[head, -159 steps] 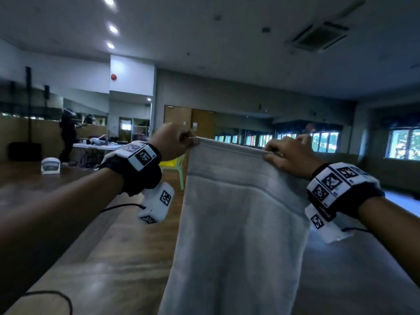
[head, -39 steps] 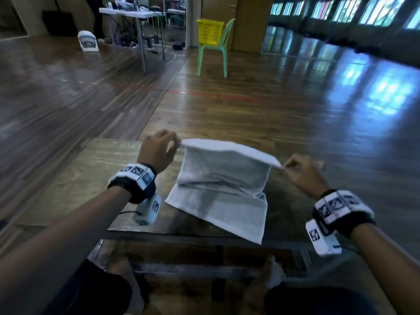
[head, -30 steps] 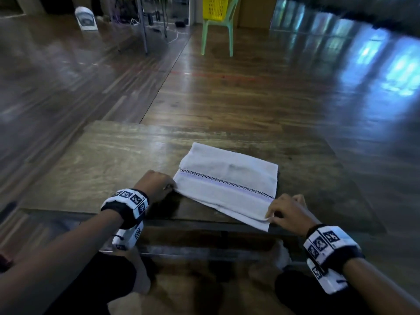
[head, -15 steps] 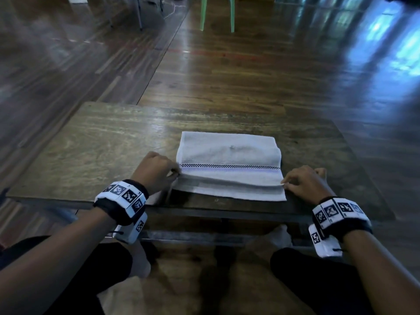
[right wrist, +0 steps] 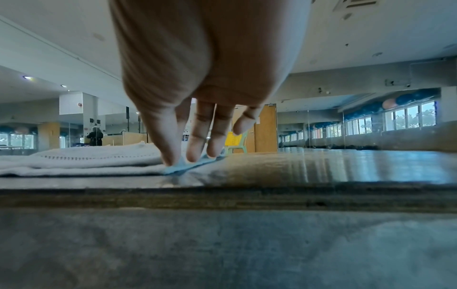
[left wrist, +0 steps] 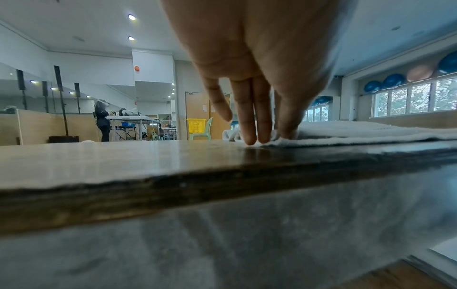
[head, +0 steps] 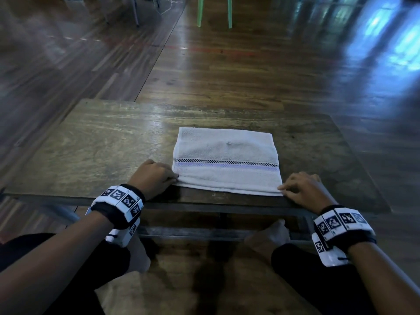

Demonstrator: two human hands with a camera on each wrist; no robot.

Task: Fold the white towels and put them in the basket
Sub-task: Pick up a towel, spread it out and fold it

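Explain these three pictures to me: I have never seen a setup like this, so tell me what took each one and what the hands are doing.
No machine here: a seated person wears three cameras. The head view looks down at both hands; each wrist view looks along one hand from just below the table edge. The marked bands on the wrists carry those wrist cameras. On the wooden table lies one white towel, folded, with a checked stripe across it. The left hand and the right hand each have their fingertips on one near corner of the towel, with no lifting grip. The yellow basket sits on a green chair far across the room.
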